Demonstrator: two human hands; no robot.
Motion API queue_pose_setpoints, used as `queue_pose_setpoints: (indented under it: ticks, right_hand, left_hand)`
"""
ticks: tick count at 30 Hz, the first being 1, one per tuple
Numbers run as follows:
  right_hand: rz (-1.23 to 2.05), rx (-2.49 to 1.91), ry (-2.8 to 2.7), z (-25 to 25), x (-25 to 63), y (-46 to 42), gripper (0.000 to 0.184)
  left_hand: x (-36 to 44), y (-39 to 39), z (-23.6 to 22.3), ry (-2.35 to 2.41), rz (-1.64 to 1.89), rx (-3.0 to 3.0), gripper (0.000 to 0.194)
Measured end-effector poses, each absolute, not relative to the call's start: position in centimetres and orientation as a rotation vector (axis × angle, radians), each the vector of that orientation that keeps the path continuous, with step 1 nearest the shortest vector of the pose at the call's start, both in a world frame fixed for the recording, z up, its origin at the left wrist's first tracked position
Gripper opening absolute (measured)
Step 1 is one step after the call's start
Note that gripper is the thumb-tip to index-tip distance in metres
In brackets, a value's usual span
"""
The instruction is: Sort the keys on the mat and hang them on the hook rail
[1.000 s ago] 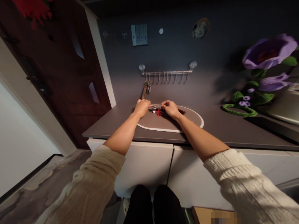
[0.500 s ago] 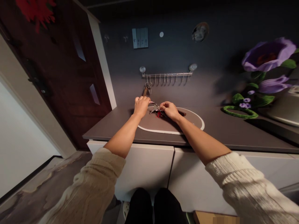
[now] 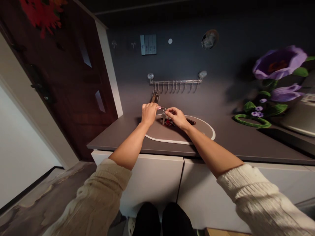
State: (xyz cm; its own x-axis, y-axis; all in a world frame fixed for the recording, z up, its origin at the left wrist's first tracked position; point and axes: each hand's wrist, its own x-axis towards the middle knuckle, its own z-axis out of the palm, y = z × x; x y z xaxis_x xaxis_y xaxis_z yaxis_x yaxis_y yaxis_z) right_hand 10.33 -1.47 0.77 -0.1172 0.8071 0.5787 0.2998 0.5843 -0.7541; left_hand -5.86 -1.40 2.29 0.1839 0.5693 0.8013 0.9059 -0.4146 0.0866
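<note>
My left hand is closed in a pinch on a metal key ring, held just above the mat. A small pinkish bit shows at its fingertips; whether it is a nail or an object I cannot tell. Facing it from the other side, my right hand pinches the ring near its top with thumb and finger. A silver key hangs down between the hands. Beneath them a red item lies among other small things, partly hidden. A dark brown item rests behind my right wrist.
An oval mat with a white rim lies on the grey counter. On the wall, a hook rail carries a bunch of keys at its left end. Purple flowers stand at right, a dark red door at left.
My right fingertips have moved left onto the ring, closer to my left hand. The key now hangs more upright. The view has tipped slightly upward.
</note>
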Motion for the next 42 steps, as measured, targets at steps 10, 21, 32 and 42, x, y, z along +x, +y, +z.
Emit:
queue_pose_setpoints:
  ticks: [10, 21, 32, 42]
  right_hand:
    - [0.329, -0.937, -1.658, 0.5, 10.8, -0.6, 0.024]
    - [0.455, -0.835, -1.51, 0.7, 11.2, 0.1, 0.028]
    - [0.563, -0.779, -1.486, 1.0, 11.1, -0.2, 0.03]
    - [0.669, -0.788, -1.558, 1.1, 10.5, -1.0, 0.034]
  left_hand:
    - [-5.6, -0.9, 2.1, -1.378, -1.316, -2.136, 0.027]
    - [-5.1, -1.1, 2.2, -1.461, -1.541, -2.312, 0.025]
    - [-4.6, -1.5, 1.9, -1.252, -1.538, -2.551, 0.019]
    - [-4.1, -1.4, 2.0, -1.25, -2.036, -2.771, 0.019]
